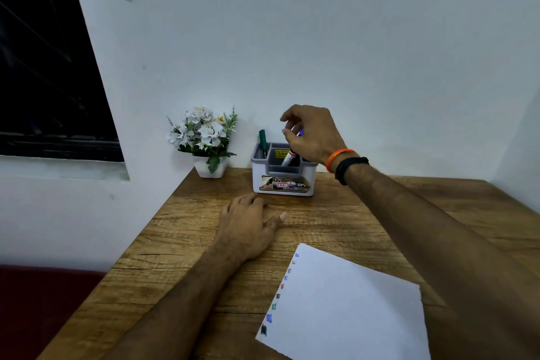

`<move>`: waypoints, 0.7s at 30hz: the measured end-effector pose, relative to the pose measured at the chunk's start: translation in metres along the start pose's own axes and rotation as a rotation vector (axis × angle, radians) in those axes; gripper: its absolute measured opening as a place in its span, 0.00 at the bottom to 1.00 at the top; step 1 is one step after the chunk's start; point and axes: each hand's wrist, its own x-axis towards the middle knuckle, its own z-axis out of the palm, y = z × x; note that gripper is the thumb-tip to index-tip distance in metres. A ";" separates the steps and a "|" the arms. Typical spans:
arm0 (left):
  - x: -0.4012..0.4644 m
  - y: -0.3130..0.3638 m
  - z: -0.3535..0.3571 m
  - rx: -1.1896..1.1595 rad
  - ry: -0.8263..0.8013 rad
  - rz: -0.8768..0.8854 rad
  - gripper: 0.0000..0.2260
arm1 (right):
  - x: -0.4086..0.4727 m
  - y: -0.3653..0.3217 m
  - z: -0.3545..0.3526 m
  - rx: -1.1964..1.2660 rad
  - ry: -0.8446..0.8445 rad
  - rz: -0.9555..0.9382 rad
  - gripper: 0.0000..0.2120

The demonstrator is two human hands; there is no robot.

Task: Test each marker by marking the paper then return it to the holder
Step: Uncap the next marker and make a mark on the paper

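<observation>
The tabletop (365,213) is warm brown wood grain with darker streaks. The holder (285,175) is white with a grey rim and grey inner compartments, plus a yellow sticker inside and a multicoloured label on the front. There's a dark green marker (262,140) in it, and a white-barrelled marker (288,157) with red and black bits. The paper (350,307) is white with little swatches down its left edge: blue, red, green, black. White flowers (201,128) with green leaves sit in a white pot (209,168). Orange band (339,156) and black band (350,168) on the right wrist.
</observation>
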 end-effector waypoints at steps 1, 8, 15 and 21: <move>0.000 -0.002 -0.001 0.021 0.001 -0.014 0.30 | 0.005 -0.002 0.003 -0.070 -0.048 -0.023 0.11; -0.001 -0.006 -0.003 0.024 0.012 -0.036 0.30 | 0.045 -0.010 0.028 -0.303 -0.343 -0.011 0.19; -0.002 -0.005 -0.004 0.034 0.000 -0.048 0.30 | 0.066 -0.002 0.042 -0.375 -0.493 0.035 0.23; -0.002 -0.003 -0.005 0.036 -0.005 -0.055 0.30 | 0.065 0.004 0.047 -0.375 -0.516 0.062 0.22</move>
